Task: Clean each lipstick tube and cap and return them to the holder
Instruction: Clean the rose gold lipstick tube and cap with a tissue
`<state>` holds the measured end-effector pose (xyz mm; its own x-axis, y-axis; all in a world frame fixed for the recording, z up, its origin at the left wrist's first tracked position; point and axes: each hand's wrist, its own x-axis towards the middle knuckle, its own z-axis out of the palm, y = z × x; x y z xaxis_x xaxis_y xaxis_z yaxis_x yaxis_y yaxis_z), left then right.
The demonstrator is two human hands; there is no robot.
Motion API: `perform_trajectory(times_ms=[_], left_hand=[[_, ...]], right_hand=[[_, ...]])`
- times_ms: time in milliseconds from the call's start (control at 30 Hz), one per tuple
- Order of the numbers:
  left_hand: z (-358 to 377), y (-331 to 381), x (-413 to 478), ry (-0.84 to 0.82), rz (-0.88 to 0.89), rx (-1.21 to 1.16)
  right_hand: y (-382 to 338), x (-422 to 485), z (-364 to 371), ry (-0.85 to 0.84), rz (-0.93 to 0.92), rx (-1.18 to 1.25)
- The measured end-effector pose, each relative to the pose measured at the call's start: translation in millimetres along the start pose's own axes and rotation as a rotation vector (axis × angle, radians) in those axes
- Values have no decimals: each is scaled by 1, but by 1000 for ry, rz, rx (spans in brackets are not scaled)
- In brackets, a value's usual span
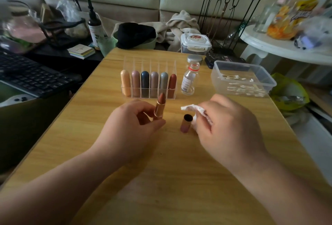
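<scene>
On the wooden surface [161, 174], before the clear holder [145, 63], the left hand [131, 126] pinches the uncapped lipstick tube [159, 109], probably light and slick, by its gold base, clear of the soft bullet. The right hand [228, 126] clutches a wipe [197, 109] beside the standing cap [186, 123].

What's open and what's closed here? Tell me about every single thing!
lipstick tube: uncapped, gripped by the left hand
cap: off, standing on the table, open end up
tissue: crumpled, held in the right hand
holder: six capped lipsticks standing inside
small bottle: upright, seems uncapped
swab tub: no lid
wipes box: lid shut
</scene>
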<state>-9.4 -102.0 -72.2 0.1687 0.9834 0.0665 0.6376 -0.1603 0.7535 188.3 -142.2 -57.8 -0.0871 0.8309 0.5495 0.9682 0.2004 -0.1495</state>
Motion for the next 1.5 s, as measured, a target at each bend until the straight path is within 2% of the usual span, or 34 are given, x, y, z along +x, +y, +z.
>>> perform_trajectory(times_ms=[300,633,733,867,900,1000,1067,1200,1300,1367,1500], left_hand=[[1,-4,1,-4,38,69],[1,-1,-2,-9,32,63],[1,-2,-2,-24,37,58],[-4,-6,-11,-7,20,60],[-7,-7,-17,48,59,57],[-15,-2,-41,210,433,41],[-12,7,-59,155,529,-16],[-1,13,-72,-5,338,-115],[3,18,-69,-124,159,-425],[3,22,-67,-181,74,-543],[2,20,-63,-256,33,-515]], right_hand=[[-4,-3,16,-137,-53,37],[5,-10,26,-135,-52,121],[1,-8,20,-97,82,311],[-2,-11,-1,-80,451,643],[0,-14,-5,-83,481,679],[0,-23,-21,-128,584,742],[-6,-27,-30,-152,551,876],[-18,-35,-39,-243,487,1059],[-18,-41,-38,-292,492,1124],[-16,-43,-40,-302,509,1198],[-14,-49,-42,-226,341,982]])
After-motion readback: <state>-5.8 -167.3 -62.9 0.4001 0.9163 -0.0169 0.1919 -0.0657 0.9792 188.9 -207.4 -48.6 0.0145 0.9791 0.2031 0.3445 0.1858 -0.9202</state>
